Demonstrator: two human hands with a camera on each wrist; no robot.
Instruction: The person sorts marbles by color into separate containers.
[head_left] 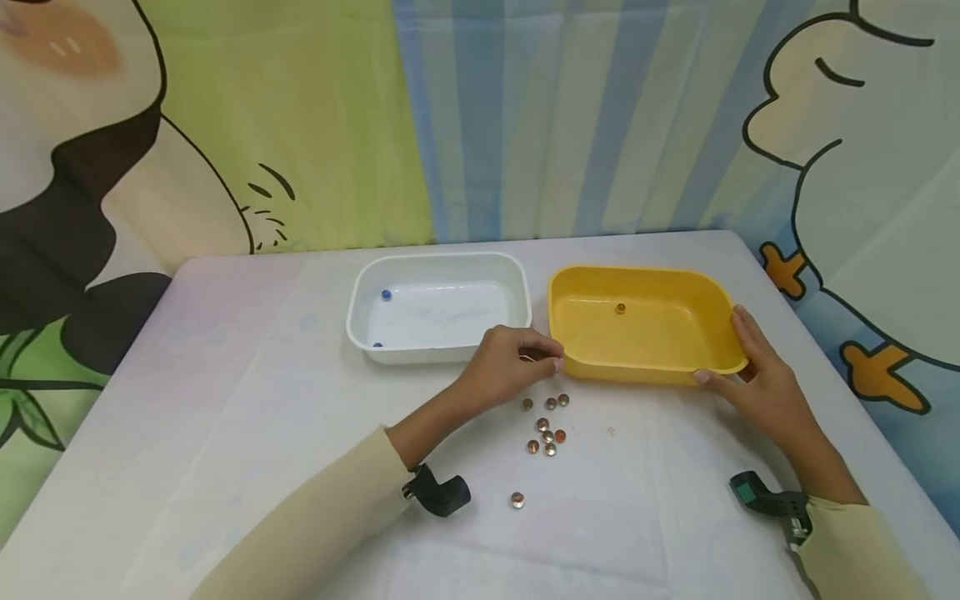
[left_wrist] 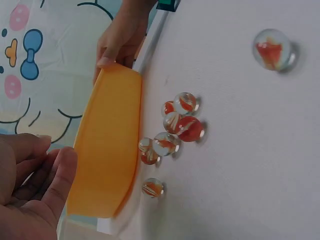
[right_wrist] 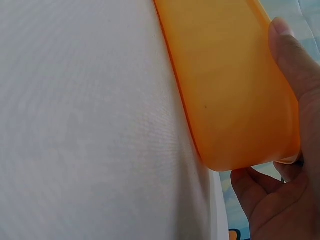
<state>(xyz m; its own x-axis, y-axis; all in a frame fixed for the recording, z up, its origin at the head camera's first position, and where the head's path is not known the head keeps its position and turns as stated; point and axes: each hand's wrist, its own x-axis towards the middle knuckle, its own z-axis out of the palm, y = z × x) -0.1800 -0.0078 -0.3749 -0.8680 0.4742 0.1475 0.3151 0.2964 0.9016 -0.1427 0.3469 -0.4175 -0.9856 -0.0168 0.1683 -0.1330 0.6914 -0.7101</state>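
The right hand grips the yellow tray at its front right corner. Its thumb lies along the rim while the fingers go round the tray's end. Beside the tray's front left corner is the left hand, fingers loosely bent with no object showing between thumb and fingertips. One amber marble lies inside the yellow tray. Several clear marbles with orange and red swirls are grouped on the table in front of it. Another such marble sits apart, nearer the person.
A white tray stands left of the yellow one, with a blue marble and a second blue marble in it. Both trays rest on a table covered in white cloth. A printed curtain hangs behind.
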